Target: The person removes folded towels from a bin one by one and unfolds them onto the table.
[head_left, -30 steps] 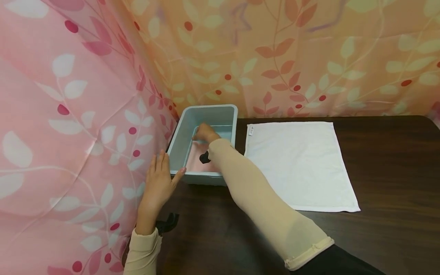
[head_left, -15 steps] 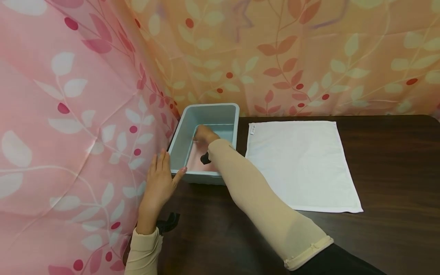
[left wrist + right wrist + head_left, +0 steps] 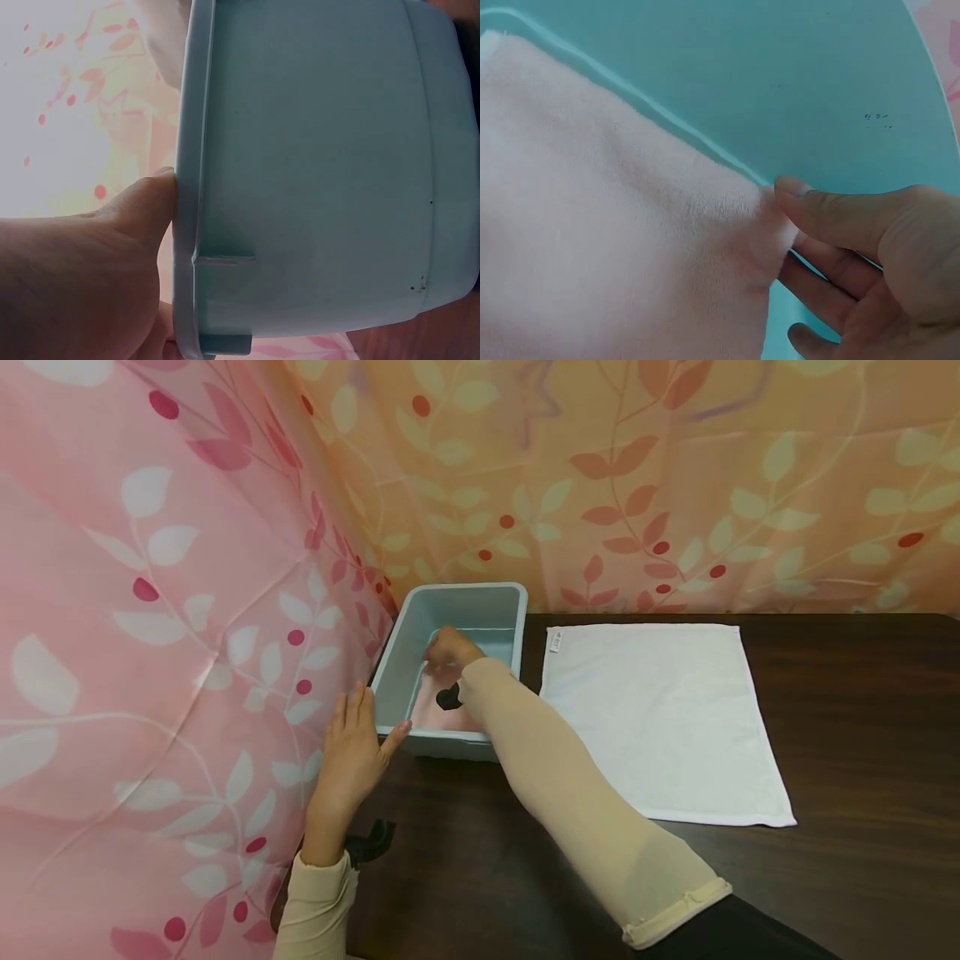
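From above, we look down at a dark wooden table (image 3: 862, 735) and a person's two bare hands at work over a pale blue-grey plastic bin (image 3: 401, 677). The bin stands at the table's left end, close to a pink curtain (image 3: 187, 693) patterned with leaves and red dots; an orange curtain (image 3: 675, 485) of similar pattern hangs behind.

Inside the bin, on its bottom, is a pink cloth (image 3: 435, 717). It covers the near part, while the far part of the floor shows blue. The right hand (image 3: 452, 649) is down in the bin, and in the right wrist view we see it pinch one corner of this cloth, thumb on top and fingers underneath, near the edge of the bin's floor. The cloth looks soft and slightly rumpled by the grip.

The left hand (image 3: 352, 760) rests at the bin's near left corner, fingers extended and thumb spread away from them; the left wrist view shows the thumb touching the rim.

To the right of the bin, just beside it, we find a white cloth (image 3: 667, 727) spread flat, with a small tag (image 3: 556, 642) at its far left corner. Both forearms wear cream sleeves (image 3: 577, 810)
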`<state>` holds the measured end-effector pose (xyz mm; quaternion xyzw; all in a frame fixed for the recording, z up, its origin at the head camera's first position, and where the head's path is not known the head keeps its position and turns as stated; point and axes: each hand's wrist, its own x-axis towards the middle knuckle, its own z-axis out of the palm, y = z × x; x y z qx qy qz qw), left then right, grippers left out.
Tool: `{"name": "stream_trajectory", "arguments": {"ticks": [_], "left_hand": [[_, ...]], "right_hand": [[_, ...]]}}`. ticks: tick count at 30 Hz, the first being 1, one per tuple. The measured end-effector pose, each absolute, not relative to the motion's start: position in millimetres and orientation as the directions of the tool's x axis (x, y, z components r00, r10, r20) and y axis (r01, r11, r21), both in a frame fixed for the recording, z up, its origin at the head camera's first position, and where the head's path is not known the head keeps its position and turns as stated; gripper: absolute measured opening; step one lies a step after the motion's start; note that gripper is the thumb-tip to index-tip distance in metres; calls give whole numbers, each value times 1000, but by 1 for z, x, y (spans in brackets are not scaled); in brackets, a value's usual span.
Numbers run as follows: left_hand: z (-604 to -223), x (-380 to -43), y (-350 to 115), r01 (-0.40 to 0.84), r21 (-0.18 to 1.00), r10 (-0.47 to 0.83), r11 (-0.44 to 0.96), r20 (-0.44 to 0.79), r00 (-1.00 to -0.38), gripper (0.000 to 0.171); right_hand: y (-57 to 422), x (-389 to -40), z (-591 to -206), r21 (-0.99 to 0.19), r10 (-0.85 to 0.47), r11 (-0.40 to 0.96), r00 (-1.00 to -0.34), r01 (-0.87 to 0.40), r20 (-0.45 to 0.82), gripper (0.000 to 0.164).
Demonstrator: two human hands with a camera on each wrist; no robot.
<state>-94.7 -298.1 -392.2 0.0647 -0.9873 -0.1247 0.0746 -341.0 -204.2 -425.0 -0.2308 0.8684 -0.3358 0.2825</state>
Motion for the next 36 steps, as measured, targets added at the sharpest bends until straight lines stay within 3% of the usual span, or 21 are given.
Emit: {"name": "stream_trajectory", "arguments": {"ticks": [8, 11, 18, 23, 36], "left_hand": [[-394, -94, -296, -119, 271, -151, 955, 102, -983, 86], [-394, -94, -294, -114, 264, -145, 958, 103, -984, 86], [-394, -94, -293, -108, 268, -141, 957, 108, -984, 85], [-393, -93, -291, -95, 273, -133, 957, 126, -983, 84], [-389, -95, -298, -93, 295, -131, 951, 112, -985, 84]], "right_hand": [[-188, -327, -413, -801, -587, 587, -744, -120, -319, 19], [-183, -319, -404, -791, -578, 599, -752, -124, -319, 20], [-179, -319, -408, -864, -614, 459, -777, -205, -142, 16], [-180, -319, -403, -864, -614, 437, -785, -249, -84, 14], [-169, -311, -348, -872, -661, 349, -750, -342, 29, 14]]}}
